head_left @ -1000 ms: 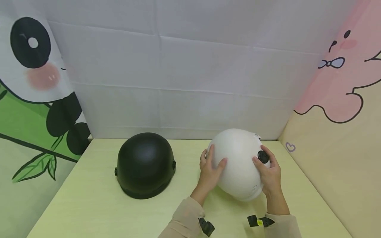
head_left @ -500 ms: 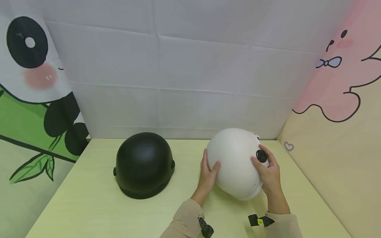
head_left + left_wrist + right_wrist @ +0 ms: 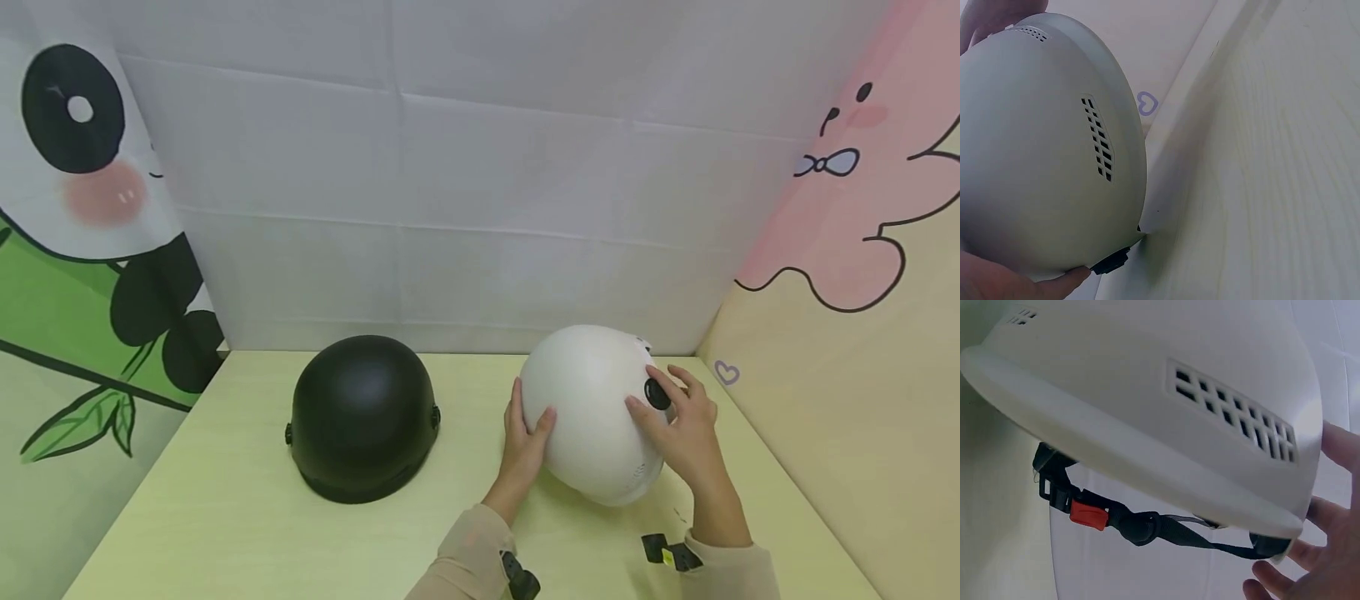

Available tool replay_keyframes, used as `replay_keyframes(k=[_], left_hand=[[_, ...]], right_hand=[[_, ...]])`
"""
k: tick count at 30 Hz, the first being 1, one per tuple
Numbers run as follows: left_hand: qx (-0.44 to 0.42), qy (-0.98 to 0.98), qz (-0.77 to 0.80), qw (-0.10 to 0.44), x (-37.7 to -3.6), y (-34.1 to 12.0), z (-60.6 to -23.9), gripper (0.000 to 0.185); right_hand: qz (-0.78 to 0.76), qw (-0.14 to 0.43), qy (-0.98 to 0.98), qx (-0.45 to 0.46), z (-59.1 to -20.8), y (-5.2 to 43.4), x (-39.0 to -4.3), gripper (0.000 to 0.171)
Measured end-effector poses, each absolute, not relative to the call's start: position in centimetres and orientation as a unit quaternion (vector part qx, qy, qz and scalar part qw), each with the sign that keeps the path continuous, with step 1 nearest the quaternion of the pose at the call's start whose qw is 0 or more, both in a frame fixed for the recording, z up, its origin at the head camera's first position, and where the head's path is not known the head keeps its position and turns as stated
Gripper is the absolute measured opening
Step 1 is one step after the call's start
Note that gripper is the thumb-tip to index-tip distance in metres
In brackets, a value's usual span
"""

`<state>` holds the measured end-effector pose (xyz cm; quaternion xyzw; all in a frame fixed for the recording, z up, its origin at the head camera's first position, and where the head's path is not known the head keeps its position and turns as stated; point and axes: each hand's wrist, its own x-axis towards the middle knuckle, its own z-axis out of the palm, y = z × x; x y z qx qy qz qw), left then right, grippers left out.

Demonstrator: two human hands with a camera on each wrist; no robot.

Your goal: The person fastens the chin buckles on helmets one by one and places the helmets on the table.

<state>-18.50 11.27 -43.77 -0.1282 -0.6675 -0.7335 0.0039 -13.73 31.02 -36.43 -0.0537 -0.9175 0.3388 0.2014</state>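
Two bare hands, both yours, flank the white helmet (image 3: pixel 585 408) right of centre in the head view, at the pale table (image 3: pixel 225 533); whether its rim touches the tabletop cannot be told. Your left hand (image 3: pixel 523 450) grips the shell's left side, thumb on the near face, fingers along the flank. Your right hand (image 3: pixel 688 429) is at the right, thumb and forefinger set about a round black knob (image 3: pixel 657 394), other fingers spread; firm grasp or light touch, the pictures do not settle it. In the right wrist view, a black strap (image 3: pixel 1175 535) with a red buckle (image 3: pixel 1089 515) hangs below the rim, left and centre of the frame. Left of centre in the head view, the black helmet (image 3: pixel 363 417) sits well apart, untouched. You appear to be steadying and positioning the white helmet; the next move probably calls for a settled right-hand hold and balanced support from both sides.
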Motion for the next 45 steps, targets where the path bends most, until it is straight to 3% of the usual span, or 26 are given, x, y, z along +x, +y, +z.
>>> replay_keyframes(k=[9,20,34,45], left_hand=[[-0.119,-0.671,-0.732,0.016,-20.0,12.7,-46.3,0.076],[-0.133,-0.687,-0.713,0.044,-19.7,13.6,-47.1,0.079],[-0.158,-0.679,-0.716,-0.006,-20.0,13.9,-47.5,0.087],[-0.176,-0.689,-0.703,-0.007,-20.1,14.2,-47.1,0.090]], right_hand=[[0.294,0.213,-0.932,-0.007,-36.2,30.3,-14.6,0.074],[0.255,0.177,-0.949,-0.064,-36.4,29.7,-15.1,0.081],[0.283,0.170,-0.941,-0.070,-37.1,31.1,-16.0,0.078],[0.317,0.166,-0.930,-0.084,-37.7,32.1,-16.0,0.073]])
